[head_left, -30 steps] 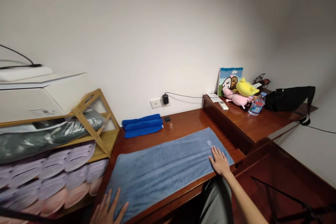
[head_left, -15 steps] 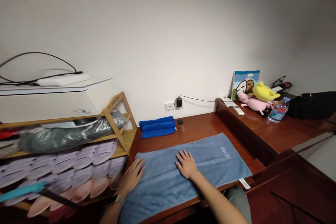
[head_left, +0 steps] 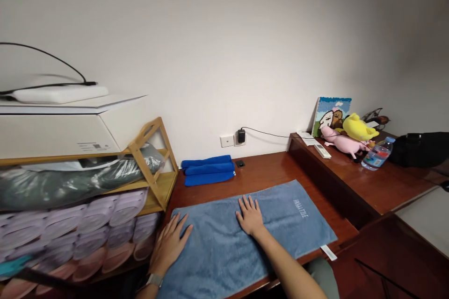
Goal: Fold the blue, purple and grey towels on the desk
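A grey-blue towel (head_left: pixel 217 238) lies spread out over the brown wooden desk (head_left: pixel 270 170), with white lettering near its right end and a white tag at its lower right corner. My left hand (head_left: pixel 170 243) rests on the towel's left edge, fingers outstretched. On the middle of the towel, toward its far edge, my right hand (head_left: pixel 250 217) lies flat with fingers spread. Neither hand grasps anything. Beyond them, a folded bright blue cloth (head_left: pixel 208 170) sits against the wall.
At left stands a wooden rack (head_left: pixel 154 173) with several slippers and a white box (head_left: pixel 59 133) on top. A raised desk section at right carries a water bottle (head_left: pixel 379 154), a pink plush toy (head_left: pixel 345 144), a remote control (head_left: pixel 322 151) and a black bag (head_left: pixel 421 149).
The camera view has shifted slightly. Both hands stay on the towel in almost the same places, and the towel still lies spread out.
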A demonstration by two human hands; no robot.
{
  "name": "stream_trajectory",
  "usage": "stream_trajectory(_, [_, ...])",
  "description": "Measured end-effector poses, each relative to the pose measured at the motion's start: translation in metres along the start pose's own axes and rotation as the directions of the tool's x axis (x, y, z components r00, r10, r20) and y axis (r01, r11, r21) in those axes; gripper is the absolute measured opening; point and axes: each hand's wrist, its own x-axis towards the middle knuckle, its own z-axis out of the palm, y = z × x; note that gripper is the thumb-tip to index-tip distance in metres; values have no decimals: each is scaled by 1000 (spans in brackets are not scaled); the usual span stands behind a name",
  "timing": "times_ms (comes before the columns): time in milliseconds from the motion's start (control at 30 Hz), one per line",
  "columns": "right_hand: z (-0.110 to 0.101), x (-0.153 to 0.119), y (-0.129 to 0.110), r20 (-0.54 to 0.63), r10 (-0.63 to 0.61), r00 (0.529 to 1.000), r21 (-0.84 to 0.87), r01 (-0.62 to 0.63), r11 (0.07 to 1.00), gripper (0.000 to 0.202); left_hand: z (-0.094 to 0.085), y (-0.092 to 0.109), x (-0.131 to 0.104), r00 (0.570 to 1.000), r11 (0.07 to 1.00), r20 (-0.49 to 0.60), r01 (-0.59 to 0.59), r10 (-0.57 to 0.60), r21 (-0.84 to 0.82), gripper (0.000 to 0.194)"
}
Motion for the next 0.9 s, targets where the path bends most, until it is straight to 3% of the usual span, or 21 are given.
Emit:
stream_trajectory(233, [3,18,11,5,30,1000,-29,-29,999,69,3,-1,2,1000,998,-2,-10,10,58,75])
stream_trajectory(533, [-8,14,54,76,-69,995,-14,71,997,70,-3,1,6,999,997,45,10,-13,72,75])
stream_trajectory(667, [-20,18,78,11,-39,999,-67,40,997,66,-5,0,6,999,998,34,-4,2,61,73])
stream_trajectory(800, [-30,24,99,80,-3,997,-65,8,998,67,-7,2,6,1000,998,9,-10,9,63,70])
stream_trajectory(900, [-39,26,118,34,74,997,-94,-70,993,67,-9,4,6,1000,997,18,-6,5,77,72])
